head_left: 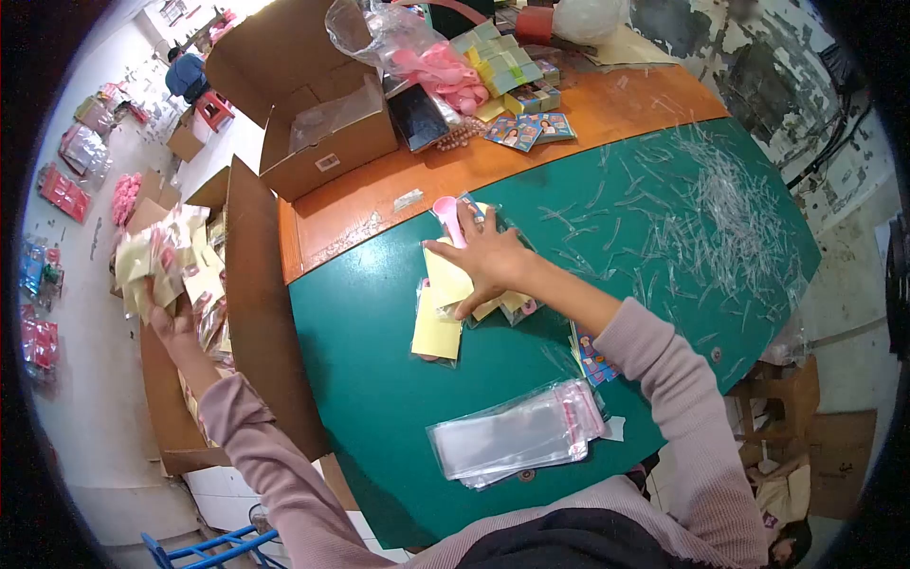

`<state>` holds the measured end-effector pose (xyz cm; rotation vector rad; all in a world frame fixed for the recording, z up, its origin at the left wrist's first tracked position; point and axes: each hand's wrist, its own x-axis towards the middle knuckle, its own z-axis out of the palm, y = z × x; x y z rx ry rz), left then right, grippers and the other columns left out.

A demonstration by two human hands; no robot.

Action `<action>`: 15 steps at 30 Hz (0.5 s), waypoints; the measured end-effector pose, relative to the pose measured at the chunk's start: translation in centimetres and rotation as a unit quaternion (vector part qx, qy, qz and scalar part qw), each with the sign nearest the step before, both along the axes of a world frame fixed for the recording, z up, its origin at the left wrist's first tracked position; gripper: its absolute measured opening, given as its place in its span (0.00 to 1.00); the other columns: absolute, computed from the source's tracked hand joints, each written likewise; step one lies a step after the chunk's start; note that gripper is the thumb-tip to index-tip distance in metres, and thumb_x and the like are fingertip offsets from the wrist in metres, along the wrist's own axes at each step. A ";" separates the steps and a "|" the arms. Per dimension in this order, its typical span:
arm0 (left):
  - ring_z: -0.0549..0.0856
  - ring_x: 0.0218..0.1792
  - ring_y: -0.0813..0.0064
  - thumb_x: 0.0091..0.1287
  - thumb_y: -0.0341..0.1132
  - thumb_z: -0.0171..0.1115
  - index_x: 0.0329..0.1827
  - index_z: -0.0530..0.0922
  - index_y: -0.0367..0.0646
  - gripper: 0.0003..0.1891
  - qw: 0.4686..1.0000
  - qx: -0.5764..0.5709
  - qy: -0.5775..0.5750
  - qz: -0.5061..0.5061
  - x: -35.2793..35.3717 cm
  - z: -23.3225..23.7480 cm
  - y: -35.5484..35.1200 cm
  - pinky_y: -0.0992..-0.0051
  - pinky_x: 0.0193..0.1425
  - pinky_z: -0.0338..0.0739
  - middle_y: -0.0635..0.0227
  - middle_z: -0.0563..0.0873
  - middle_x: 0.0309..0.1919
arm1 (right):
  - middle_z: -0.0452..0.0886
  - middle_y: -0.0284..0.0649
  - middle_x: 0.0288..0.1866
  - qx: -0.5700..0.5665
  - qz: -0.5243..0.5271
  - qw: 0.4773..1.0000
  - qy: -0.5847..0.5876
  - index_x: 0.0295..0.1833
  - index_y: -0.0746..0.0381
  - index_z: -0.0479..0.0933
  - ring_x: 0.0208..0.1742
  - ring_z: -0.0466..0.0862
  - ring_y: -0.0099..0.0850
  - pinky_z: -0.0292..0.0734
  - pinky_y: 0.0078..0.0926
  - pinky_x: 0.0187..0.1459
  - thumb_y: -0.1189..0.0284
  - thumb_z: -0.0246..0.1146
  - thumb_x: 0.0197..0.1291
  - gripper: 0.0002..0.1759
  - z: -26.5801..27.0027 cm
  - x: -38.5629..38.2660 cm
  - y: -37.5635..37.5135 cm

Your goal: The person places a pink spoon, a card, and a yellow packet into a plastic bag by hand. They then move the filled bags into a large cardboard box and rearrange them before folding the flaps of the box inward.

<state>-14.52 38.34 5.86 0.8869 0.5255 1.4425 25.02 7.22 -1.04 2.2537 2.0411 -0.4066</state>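
My left hand (172, 327) is at the side of a tall cardboard box (270, 313), its fingers closed on a bunch of clear packets with pale yellow cards (152, 261). Many similar packets (204, 284) fill that box. Over the green tabletop, my right hand (495, 261) is spread with fingers apart, resting on a few more yellow-card packets (438, 322). A pink spoon (447, 213) lies beside its fingertips. Whether the palm grips anything is hidden. Nearer to me lies a stack of empty clear plastic bags (512, 436).
Clear plastic strips (720, 209) are scattered over the table's right side. Behind stand an open cardboard box (327, 142), printed cards (531, 130) and bundled card stacks (498, 62). Blue printed cards (594, 360) lie by my right forearm. A person (185, 76) sits far back left.
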 end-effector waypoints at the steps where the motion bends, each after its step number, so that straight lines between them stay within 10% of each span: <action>1: 0.76 0.56 0.58 0.67 0.43 0.50 0.60 0.66 0.33 0.24 0.998 -0.058 -0.003 -0.004 -3.6 -1.6 3.2 0.58 0.58 0.75 0.52 0.75 0.55 | 0.44 0.62 0.70 0.000 0.001 1.000 -0.001 0.70 0.39 0.52 0.65 0.56 0.67 0.63 0.69 0.51 0.38 0.71 0.26 0.60 -0.1 0.1 0.1; 4: 0.84 0.42 0.63 0.61 0.57 0.54 0.54 0.75 0.45 0.27 0.904 -0.269 0.263 0.202 -4.1 -3.8 2.2 0.71 0.42 0.82 0.60 0.83 0.42 | 0.47 0.60 0.69 0.058 0.006 0.995 0.081 0.67 0.40 0.58 0.63 0.57 0.64 0.67 0.63 0.51 0.60 0.80 0.20 0.60 -0.4 -0.8 0.1; 9: 0.83 0.27 0.66 0.60 0.58 0.53 0.54 0.74 0.46 0.28 0.936 -0.188 0.292 0.051 5.2 4.3 -8.5 0.71 0.27 0.82 0.60 0.82 0.33 | 0.51 0.56 0.66 0.102 -0.013 0.984 0.149 0.65 0.40 0.62 0.61 0.58 0.59 0.68 0.53 0.55 0.69 0.79 0.19 0.57 -1.8 -0.9 0.6; 11: 0.82 0.27 0.64 0.60 0.58 0.51 0.60 0.68 0.42 0.32 0.923 -0.171 0.233 0.254 5.8 4.1 -7.4 0.69 0.28 0.82 0.57 0.80 0.38 | 0.53 0.55 0.64 0.133 -0.030 0.962 0.236 0.65 0.41 0.63 0.60 0.58 0.58 0.66 0.49 0.59 0.73 0.76 0.20 0.55 -2.2 -0.5 0.6; 12: 0.75 0.53 0.47 0.54 0.56 0.60 0.69 0.43 0.35 0.49 0.855 -0.229 0.232 0.403 6.3 4.2 -6.2 0.54 0.49 0.78 0.37 0.67 0.56 | 0.55 0.54 0.62 0.149 -0.023 0.953 0.261 0.65 0.41 0.63 0.59 0.58 0.58 0.62 0.47 0.61 0.74 0.74 0.23 0.53 -1.7 -0.3 0.1; 13: 0.69 0.60 0.51 0.52 0.51 0.64 0.69 0.33 0.35 0.55 0.872 -0.195 0.221 0.391 7.9 4.4 -8.0 0.55 0.53 0.74 0.37 0.62 0.60 | 0.55 0.54 0.62 0.148 -0.023 0.954 0.261 0.65 0.41 0.63 0.59 0.58 0.58 0.62 0.47 0.61 0.74 0.74 0.23 0.53 -2.2 -0.1 0.1; 15: 0.73 0.56 0.53 0.56 0.46 0.63 0.69 0.42 0.33 0.47 0.879 -0.154 0.166 0.419 9.4 2.7 -8.4 0.57 0.53 0.74 0.39 0.66 0.58 | 0.60 0.53 0.59 0.242 -0.015 0.931 0.272 0.65 0.41 0.63 0.55 0.61 0.55 0.63 0.46 0.60 0.70 0.75 0.22 0.54 -3.4 0.6 0.2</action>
